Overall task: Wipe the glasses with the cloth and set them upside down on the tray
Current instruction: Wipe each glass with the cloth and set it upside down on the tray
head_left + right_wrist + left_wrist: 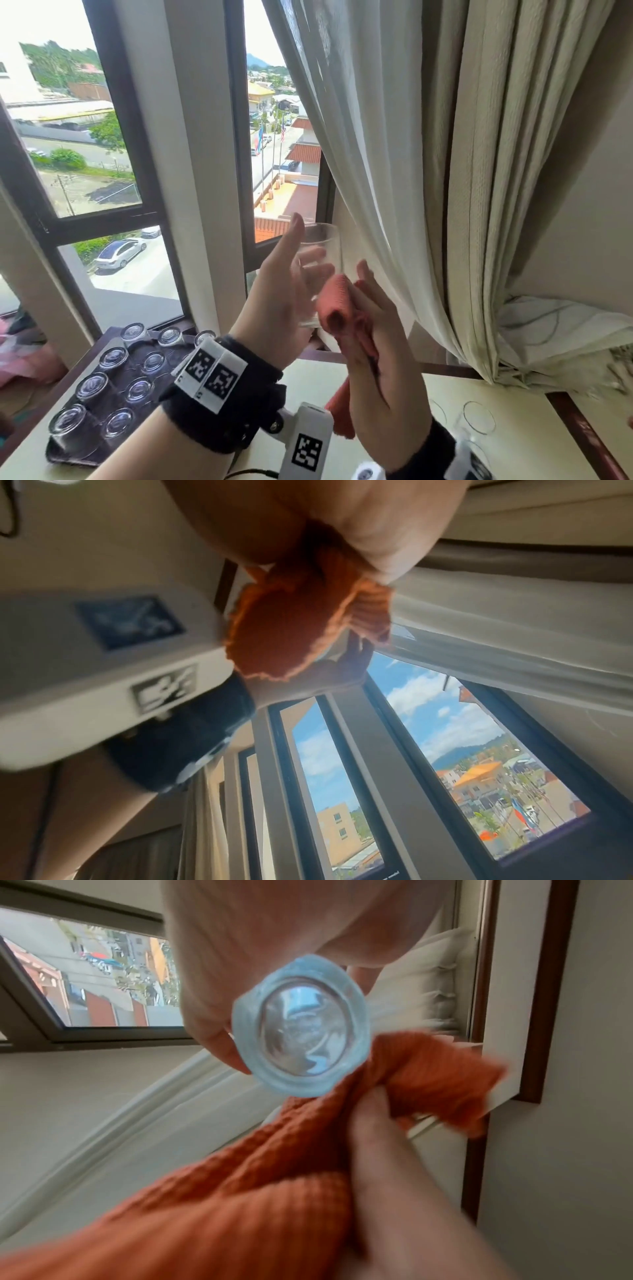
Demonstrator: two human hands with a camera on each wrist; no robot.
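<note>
My left hand (277, 291) grips a clear glass (323, 246) raised in front of the window, thumb on the near side and fingers showing through the glass. In the left wrist view its thick base (301, 1026) faces the camera. My right hand (380, 342) holds a bunched orange cloth (334, 301) against the lower right side of the glass; the cloth (274, 1177) hangs down below it. A dark tray (60, 460) at the lower left carries several glasses (90, 385) standing upside down. Upright glasses (479, 418) stand on the table at the lower right.
A cream curtain (445, 171) hangs just right of the raised glass. The dark-framed window (150, 212) is behind it. The pale table (513, 428) has a wooden edge strip on its right side.
</note>
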